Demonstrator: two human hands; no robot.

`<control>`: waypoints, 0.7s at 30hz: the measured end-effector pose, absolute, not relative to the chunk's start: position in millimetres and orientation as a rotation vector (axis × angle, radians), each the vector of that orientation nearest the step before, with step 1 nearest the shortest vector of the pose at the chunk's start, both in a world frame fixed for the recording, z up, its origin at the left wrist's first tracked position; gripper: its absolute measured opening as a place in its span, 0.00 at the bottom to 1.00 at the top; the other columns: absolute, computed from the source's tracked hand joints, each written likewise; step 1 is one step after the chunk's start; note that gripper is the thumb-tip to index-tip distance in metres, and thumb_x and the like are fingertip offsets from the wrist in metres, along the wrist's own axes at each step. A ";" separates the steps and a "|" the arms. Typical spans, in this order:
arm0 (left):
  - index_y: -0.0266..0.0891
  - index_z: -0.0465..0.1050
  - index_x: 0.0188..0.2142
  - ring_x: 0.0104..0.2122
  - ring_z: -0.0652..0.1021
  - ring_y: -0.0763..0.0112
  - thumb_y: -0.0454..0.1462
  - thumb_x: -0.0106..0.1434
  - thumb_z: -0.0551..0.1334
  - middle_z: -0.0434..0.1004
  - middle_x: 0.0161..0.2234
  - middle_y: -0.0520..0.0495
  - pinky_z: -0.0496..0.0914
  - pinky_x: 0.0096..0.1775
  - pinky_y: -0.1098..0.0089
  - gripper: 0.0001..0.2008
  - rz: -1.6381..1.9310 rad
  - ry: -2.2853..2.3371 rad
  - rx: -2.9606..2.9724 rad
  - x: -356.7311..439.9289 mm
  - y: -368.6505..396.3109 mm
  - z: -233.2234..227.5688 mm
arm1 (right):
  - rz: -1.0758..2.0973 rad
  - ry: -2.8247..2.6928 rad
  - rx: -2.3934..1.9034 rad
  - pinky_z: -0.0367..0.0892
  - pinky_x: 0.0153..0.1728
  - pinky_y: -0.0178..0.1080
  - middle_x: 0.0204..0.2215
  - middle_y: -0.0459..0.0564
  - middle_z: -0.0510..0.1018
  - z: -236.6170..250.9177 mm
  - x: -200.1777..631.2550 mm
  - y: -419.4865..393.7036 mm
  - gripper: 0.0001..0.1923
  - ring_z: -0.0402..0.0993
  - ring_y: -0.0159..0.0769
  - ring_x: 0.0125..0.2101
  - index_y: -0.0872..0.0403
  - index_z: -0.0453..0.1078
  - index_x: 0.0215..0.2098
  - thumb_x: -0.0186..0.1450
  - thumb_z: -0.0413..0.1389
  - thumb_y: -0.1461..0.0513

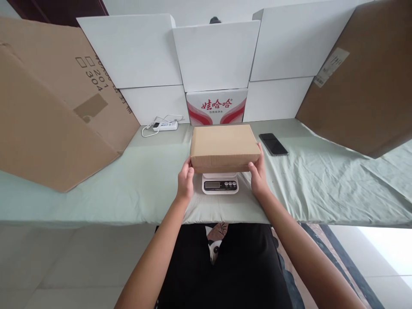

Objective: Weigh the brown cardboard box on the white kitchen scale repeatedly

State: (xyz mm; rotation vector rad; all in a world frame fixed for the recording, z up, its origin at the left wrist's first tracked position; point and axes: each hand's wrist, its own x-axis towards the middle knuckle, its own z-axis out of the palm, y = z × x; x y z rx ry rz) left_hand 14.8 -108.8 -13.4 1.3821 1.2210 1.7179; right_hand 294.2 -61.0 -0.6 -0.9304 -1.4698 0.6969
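Note:
A closed brown cardboard box (225, 143) is between my two hands, over a white digital scale (220, 191). My left hand (186, 178) grips the box's left front corner, thumb up and fingers partly hidden behind it. On the opposite side, my right hand (258, 174) holds the right front corner with the thumb on the front face. The scale's display and buttons show below the box, while its platform is mostly covered. Whether the box rests on the platform or hangs just above it, I cannot tell.
A black phone (273, 144) lies right of the box on the green cloth (154, 184). A white power strip (165, 125) with a cable sits at the back left. White boxes (215, 56) line the back; large cardboard sheets (51, 107) flank both sides.

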 end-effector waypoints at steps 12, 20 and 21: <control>0.47 0.78 0.72 0.80 0.72 0.41 0.67 0.76 0.58 0.79 0.75 0.37 0.66 0.80 0.45 0.40 1.633 1.192 1.363 10.5 -106.1 -10.0 | 0.617 -1.460 -0.966 0.53 0.86 0.69 0.84 0.50 0.64 -0.8 300.2 -61.6 0.43 0.53 0.61 0.87 0.35 0.60 0.83 0.76 0.56 0.35; 0.49 0.79 0.68 0.77 0.76 0.44 0.72 0.72 0.59 0.82 0.72 0.39 0.74 0.74 0.52 0.42 1.730 1.075 1.438 0.1 -34.9 26.7 | 0.533 -1.499 -0.846 0.55 0.85 0.71 0.82 0.50 0.67 52.1 291.6 -3.9 0.41 0.59 0.64 0.83 0.33 0.58 0.83 0.77 0.53 0.35; 0.48 0.78 0.68 0.77 0.76 0.44 0.73 0.71 0.59 0.83 0.71 0.38 0.75 0.73 0.52 0.42 1.728 1.070 1.412 -0.1 -18.6 25.4 | 0.539 -1.511 -0.848 0.54 0.85 0.70 0.81 0.52 0.68 54.2 287.9 9.9 0.42 0.59 0.64 0.83 0.36 0.58 0.82 0.76 0.54 0.34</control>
